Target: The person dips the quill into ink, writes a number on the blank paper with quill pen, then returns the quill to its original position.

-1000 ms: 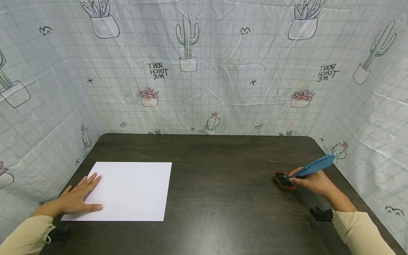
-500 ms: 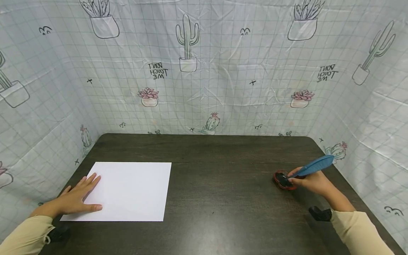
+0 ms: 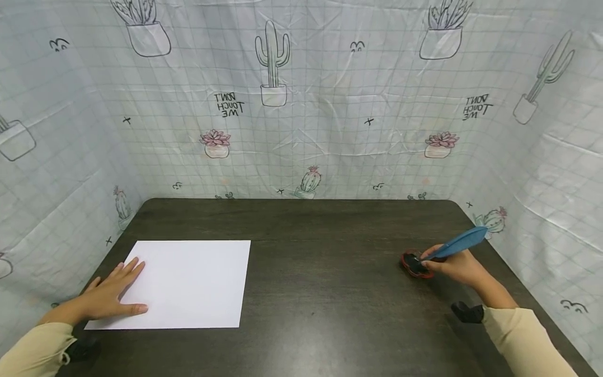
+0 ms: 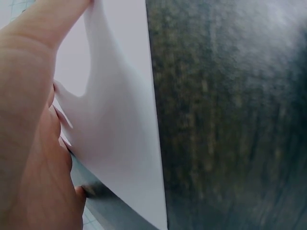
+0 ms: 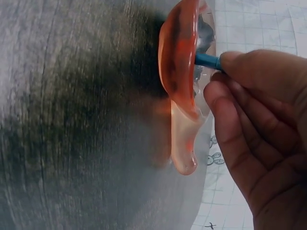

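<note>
On the left, a blank white sheet of paper (image 3: 198, 285) lies flat on the dark table. My left hand (image 3: 105, 298) rests on its left edge with fingers spread. At the right, my right hand (image 3: 459, 268) pinches a blue feather quill (image 3: 461, 243) near its lower end, between thumb and fingers. The quill leans back to the right, its tip down in a small dish (image 5: 177, 57) with dark contents. Translucent orange-red in the right wrist view, that dish has a rounded handle (image 5: 184, 141) below my fingers. The tip itself is hidden inside the dish.
The dark wood-grain table (image 3: 325, 283) stretches between the two hands. A white grid-patterned curtain (image 3: 330, 104) with cactus drawings encloses its back and sides. Dark wrist-worn devices (image 3: 467, 312) sit at both cuffs.
The whole head view has shifted slightly, so everything appears a little further left. Both hands, the sheet and the quill keep their places on the table.
</note>
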`<state>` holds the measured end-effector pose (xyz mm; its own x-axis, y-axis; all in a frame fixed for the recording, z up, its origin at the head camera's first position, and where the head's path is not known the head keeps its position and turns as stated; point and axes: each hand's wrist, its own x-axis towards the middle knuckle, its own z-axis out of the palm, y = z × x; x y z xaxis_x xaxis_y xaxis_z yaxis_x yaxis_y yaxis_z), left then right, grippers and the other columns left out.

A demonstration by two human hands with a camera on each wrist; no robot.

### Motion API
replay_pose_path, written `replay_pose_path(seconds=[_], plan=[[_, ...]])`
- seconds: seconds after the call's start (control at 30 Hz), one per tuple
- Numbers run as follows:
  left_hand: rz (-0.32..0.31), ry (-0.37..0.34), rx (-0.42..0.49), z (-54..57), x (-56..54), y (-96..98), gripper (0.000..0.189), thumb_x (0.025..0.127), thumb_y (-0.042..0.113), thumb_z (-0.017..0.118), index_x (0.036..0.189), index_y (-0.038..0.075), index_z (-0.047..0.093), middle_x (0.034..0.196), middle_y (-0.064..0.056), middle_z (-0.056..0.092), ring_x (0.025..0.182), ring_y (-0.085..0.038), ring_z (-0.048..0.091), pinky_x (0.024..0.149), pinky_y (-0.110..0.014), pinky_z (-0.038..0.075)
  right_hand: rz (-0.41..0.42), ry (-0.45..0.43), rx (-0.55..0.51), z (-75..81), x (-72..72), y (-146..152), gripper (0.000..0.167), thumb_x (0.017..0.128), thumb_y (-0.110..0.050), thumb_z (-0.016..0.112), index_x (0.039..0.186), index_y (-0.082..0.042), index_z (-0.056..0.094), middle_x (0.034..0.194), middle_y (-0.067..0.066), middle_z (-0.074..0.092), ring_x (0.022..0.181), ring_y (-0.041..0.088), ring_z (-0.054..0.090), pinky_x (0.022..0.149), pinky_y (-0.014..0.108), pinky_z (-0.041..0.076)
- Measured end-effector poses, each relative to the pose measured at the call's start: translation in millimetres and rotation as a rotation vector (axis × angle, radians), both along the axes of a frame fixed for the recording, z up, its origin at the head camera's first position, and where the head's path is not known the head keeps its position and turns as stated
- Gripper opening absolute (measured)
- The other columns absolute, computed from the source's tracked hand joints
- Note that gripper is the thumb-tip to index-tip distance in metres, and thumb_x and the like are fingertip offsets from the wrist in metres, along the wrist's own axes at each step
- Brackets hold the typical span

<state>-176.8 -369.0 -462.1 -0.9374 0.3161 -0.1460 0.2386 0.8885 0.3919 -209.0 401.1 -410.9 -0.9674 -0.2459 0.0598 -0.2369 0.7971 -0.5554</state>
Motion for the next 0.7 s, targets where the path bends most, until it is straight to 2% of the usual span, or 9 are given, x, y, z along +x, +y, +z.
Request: replay_pose_path(seconds=[0.7], plan=[[-0.004, 0.001, -0.005, -0.6, -0.8, -1.2, 0.105, 0.079, 0.048, 0.071, 0.153, 0.005, 0.010, 0.156, -0.029, 0.005, 0.137, -0.059, -0.001, 0.088, -0.084, 0.001, 0.022, 0.028, 0.019, 1.1, -2.0, -1.4, 0.015, 0.086, -0.009, 0.071, 0.097, 0.001, 0.070, 0.077, 0.003, 0.067, 0.058, 0.004, 0.051, 0.051, 0.027, 0.042]])
